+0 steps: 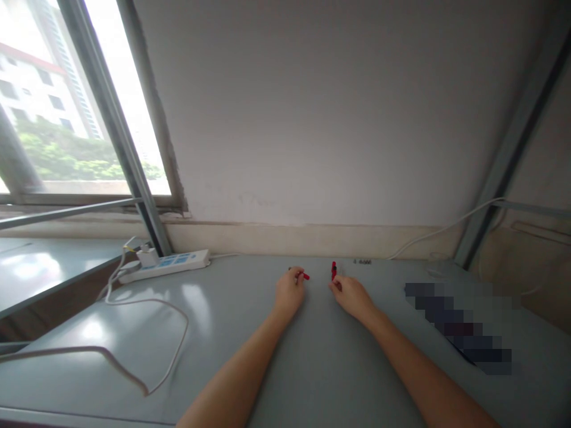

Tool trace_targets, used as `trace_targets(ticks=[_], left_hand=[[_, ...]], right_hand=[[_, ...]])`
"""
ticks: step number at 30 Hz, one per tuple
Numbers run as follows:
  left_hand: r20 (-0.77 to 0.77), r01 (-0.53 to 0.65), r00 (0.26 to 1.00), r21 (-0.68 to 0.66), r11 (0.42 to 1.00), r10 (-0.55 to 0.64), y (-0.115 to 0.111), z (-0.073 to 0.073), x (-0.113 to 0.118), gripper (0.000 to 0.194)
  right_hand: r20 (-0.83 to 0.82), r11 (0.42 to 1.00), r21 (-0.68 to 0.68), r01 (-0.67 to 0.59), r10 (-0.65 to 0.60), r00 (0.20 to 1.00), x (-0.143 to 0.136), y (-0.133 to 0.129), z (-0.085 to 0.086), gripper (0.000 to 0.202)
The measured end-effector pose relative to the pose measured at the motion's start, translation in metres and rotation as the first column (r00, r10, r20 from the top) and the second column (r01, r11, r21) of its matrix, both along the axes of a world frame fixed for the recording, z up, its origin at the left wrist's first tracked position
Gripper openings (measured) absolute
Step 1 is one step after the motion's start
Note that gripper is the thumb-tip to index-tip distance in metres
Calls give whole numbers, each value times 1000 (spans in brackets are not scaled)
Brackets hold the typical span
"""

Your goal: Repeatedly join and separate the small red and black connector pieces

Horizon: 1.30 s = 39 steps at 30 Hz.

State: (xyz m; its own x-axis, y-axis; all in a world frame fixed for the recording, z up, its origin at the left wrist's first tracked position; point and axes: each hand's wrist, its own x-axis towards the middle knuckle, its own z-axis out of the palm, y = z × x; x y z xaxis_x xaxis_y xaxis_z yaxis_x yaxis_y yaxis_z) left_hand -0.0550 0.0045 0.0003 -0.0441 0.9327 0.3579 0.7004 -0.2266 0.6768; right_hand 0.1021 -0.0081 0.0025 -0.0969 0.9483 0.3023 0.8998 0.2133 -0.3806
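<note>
Both my hands reach far across the grey tabletop (289, 380), close to the wall. My left hand (289, 289) is closed in a pinch on a small red-tipped piece (306, 276), whose other parts look dark between the fingers. A short gap to the right, my right hand (352, 292) pinches the lower end of a small red-and-black piece (333, 269) that points away from me. Both pieces are too small to name. Beyond my right hand, several tiny dark metallic bits (362, 261) lie in a row on the table.
A white power strip (167, 266) with a plugged-in adapter (147, 255) stands at the back left. Its pale cable (178, 339) loops over the table's left side. A blurred-out dark flat object (459, 327) lies at the right. Metal posts (495, 160) rise at both sides.
</note>
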Motion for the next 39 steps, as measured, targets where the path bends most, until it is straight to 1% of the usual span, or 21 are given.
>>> trace_targets(ticks=[2, 5, 8, 11, 14, 16, 19, 20, 21, 23, 28, 33, 36, 39], left_hand=[[185, 42, 982, -30, 999, -36, 1, -1, 4, 21], [422, 130, 903, -97, 987, -77, -1, 0, 11, 20], [556, 198, 826, -137, 971, -90, -6, 4, 16, 19], [609, 229, 790, -182, 956, -74, -12, 9, 18, 20], [633, 238, 772, -205, 949, -57, -14, 12, 17, 20], [640, 236, 767, -216, 948, -45, -14, 12, 17, 19], [638, 222, 770, -224, 949, -30, -14, 12, 17, 19], [634, 217, 772, -224, 950, -27, -14, 12, 17, 19], [630, 213, 776, -222, 951, -27, -14, 12, 17, 19], [620, 209, 784, -215, 954, -32, -14, 12, 17, 19], [614, 212, 787, -186, 959, -55, -13, 9, 18, 17], [646, 221, 759, -139, 965, -80, -9, 4, 19, 12], [633, 195, 770, -116, 974, -79, -7, 1, 19, 9], [616, 172, 784, -105, 979, -72, -5, 0, 18, 14]], right_hand=[[-95, 998, 33, -47, 50, 994, -1, 2, -2, 20], [-208, 993, 42, -109, 115, 971, -3, 6, -5, 25], [-268, 989, 30, -143, 146, 952, -3, 9, -7, 27], [-331, 989, 38, -143, 147, 932, -2, 10, -7, 25], [-399, 988, 26, -149, 148, 905, -1, 12, -8, 24], [-434, 986, 13, -165, 154, 888, 0, 12, -8, 20], [-479, 982, 16, -189, 174, 861, 1, 13, -8, 8], [-488, 981, 18, -194, 177, 855, 1, 14, -9, 7], [-491, 981, 18, -193, 177, 853, 1, 13, -9, 11], [-478, 981, 15, -191, 175, 861, 1, 12, -8, 16], [-359, 975, 44, -216, 217, 908, -1, 7, -6, 16], [-220, 961, 151, -231, 260, 940, 1, 6, -6, 14], [-115, 938, 231, -260, 292, 950, 3, 4, -4, 12], [-29, 929, 252, -272, 288, 957, 4, 1, 1, 10]])
